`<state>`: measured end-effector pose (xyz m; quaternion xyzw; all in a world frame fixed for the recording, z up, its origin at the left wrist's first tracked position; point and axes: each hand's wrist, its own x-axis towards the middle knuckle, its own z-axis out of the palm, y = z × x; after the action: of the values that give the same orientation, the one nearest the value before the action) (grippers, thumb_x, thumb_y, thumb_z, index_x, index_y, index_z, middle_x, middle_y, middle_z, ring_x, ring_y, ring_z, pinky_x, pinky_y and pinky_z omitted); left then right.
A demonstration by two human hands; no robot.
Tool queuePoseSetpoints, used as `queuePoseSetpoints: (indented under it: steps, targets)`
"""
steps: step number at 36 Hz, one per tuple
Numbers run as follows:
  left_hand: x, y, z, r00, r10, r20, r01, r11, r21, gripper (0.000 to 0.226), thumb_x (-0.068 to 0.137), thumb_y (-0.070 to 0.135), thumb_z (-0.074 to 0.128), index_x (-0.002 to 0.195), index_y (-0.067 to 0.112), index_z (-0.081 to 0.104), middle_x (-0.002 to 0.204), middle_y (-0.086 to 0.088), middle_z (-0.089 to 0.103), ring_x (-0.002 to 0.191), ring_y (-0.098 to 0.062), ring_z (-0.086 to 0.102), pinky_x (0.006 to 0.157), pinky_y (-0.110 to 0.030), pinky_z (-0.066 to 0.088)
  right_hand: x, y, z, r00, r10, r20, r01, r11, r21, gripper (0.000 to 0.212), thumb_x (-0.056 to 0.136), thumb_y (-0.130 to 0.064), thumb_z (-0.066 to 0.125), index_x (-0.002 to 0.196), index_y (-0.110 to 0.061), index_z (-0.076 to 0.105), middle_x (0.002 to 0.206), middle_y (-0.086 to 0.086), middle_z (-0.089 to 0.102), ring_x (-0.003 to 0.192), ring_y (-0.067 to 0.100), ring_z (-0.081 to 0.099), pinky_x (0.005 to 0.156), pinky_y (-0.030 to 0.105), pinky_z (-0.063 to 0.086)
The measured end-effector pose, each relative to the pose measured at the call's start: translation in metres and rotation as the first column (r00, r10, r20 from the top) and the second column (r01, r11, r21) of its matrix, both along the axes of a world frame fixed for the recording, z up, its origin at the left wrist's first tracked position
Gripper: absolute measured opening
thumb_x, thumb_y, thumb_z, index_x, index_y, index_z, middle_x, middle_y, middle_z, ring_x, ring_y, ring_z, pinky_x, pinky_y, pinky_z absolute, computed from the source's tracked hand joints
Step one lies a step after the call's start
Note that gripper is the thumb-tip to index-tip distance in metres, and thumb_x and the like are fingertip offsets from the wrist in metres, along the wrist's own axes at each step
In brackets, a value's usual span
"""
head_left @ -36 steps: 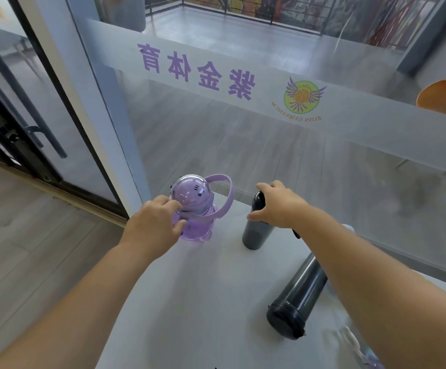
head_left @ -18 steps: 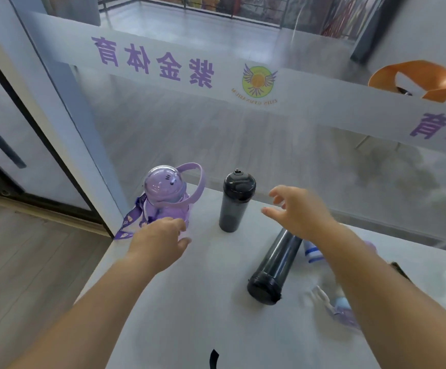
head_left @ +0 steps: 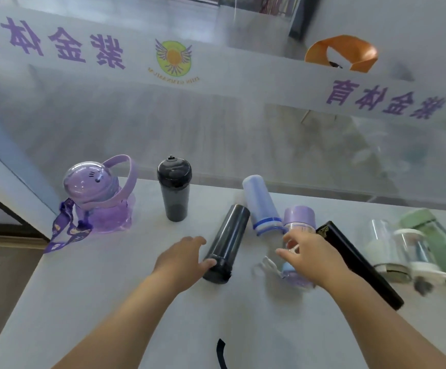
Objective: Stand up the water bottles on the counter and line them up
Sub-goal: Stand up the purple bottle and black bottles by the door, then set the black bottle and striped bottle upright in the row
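Observation:
A purple domed bottle (head_left: pixel 98 194) with a strap stands upright at the counter's back left. Beside it stands a short dark grey bottle (head_left: pixel 174 189). A long dark grey bottle (head_left: pixel 228 241) lies on its side in the middle. My left hand (head_left: pixel 183 258) is open, its fingertips touching the lid end of that lying bottle. A white bottle with a blue band (head_left: pixel 260 205) and a lilac-capped clear bottle (head_left: pixel 299 222) lie to its right. My right hand (head_left: pixel 311 253) hovers open over the lilac-capped bottle. A black flask (head_left: pixel 360 265) lies at the right.
Several clear and green bottles (head_left: pixel 416 249) lie at the counter's far right. A glass wall with a frosted lettered band (head_left: pixel 216 73) runs behind the white counter (head_left: pixel 104 283). The counter's left edge drops to a wood floor. A black strap end (head_left: pixel 220 352) shows near me.
Both hands let go of the purple and short dark bottles, which now stand upright. The hands moved right and toward me to the lying bottles. The view panned right.

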<state>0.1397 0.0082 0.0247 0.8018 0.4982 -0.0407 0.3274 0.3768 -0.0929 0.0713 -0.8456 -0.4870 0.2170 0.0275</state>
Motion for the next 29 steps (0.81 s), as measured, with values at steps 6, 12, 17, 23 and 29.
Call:
queuePoseSetpoints:
  steps: [6,12,17,23,29]
  targets:
    - [0.039,-0.019,-0.014,1.0,0.023,-0.018,-0.025,0.996,-0.087,0.078,0.075,0.057,0.062,0.139,0.028,0.027,0.128,-0.002,0.044,0.109,-0.026,0.052,0.087,-0.039,0.049,0.025,-0.014,-0.009,0.998,-0.067,-0.006,0.067,0.997,0.025,0.022,0.084,-0.043,0.061,0.098,-0.026,0.063,0.096,-0.006,0.065,0.087,0.02,0.063,0.077,0.035,0.053]
    - [0.054,-0.028,-0.024,0.989,0.15,-0.005,-0.148,0.976,-0.159,0.096,0.07,0.054,0.068,0.144,0.031,0.012,0.128,-0.006,0.043,0.107,-0.029,0.054,0.088,-0.039,0.05,0.042,-0.009,-0.019,1.0,-0.021,0.023,0.02,0.999,0.039,0.021,0.085,-0.04,0.058,0.098,-0.024,0.061,0.099,-0.003,0.066,0.087,0.021,0.062,0.073,0.034,0.052]
    - [0.053,-0.036,-0.025,0.973,0.229,0.012,-0.225,0.962,-0.152,0.091,0.065,0.047,0.069,0.14,0.032,0.018,0.116,-0.006,0.045,0.101,-0.027,0.051,0.085,-0.037,0.051,0.048,0.006,-0.026,0.997,0.059,0.044,-0.062,0.996,0.061,0.017,0.087,-0.037,0.056,0.098,-0.025,0.057,0.097,-0.004,0.063,0.085,0.023,0.058,0.066,0.031,0.046]
    - [0.042,-0.037,-0.019,0.935,0.353,0.027,-0.351,0.934,-0.062,0.092,0.063,0.042,0.068,0.139,0.026,0.018,0.117,-0.003,0.047,0.103,-0.023,0.04,0.088,-0.036,0.045,0.048,0.027,-0.036,0.991,0.105,0.077,-0.11,0.992,0.057,0.035,0.09,-0.039,0.054,0.119,-0.019,0.054,0.117,0.001,0.062,0.101,0.025,0.059,0.071,0.032,0.047]
    - [0.036,-0.033,0.003,0.903,0.428,0.041,-0.43,0.901,0.051,0.094,0.06,0.045,0.068,0.14,0.027,0.021,0.124,0.002,0.049,0.114,-0.026,0.04,0.097,-0.04,0.04,0.043,0.047,-0.043,0.985,0.136,0.11,-0.144,0.987,0.068,0.055,0.088,-0.046,0.055,0.133,-0.016,0.041,0.131,0.006,0.052,0.115,0.026,0.051,0.088,0.037,0.048]
